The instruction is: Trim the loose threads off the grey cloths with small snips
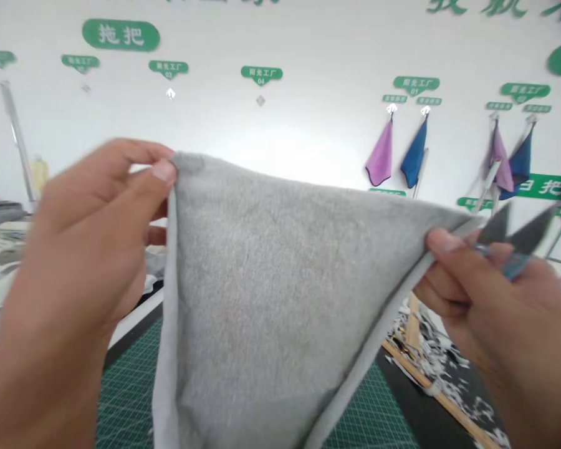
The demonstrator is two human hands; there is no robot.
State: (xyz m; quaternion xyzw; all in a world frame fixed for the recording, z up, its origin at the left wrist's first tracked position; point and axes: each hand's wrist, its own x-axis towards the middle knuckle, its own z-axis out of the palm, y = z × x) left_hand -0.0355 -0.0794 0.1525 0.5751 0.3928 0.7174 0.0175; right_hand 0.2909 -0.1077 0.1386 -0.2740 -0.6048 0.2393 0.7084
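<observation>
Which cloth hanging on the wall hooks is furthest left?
The lilac cloth, on the hook under the sign marked 01; the blue cloth beside it and the others hang further right.

The cloth is a mottled mid grey with a paler grey hem, and the snips have dark grey blades and a blue grip. Below, the cutting mat is deep green, patterned with a fine grid of lighter lines. The white wall carries green signs with white lettering, and under them hang a purple towel and a blue towel, both with dark edges, then a second, duller purple towel and blue towel.
</observation>
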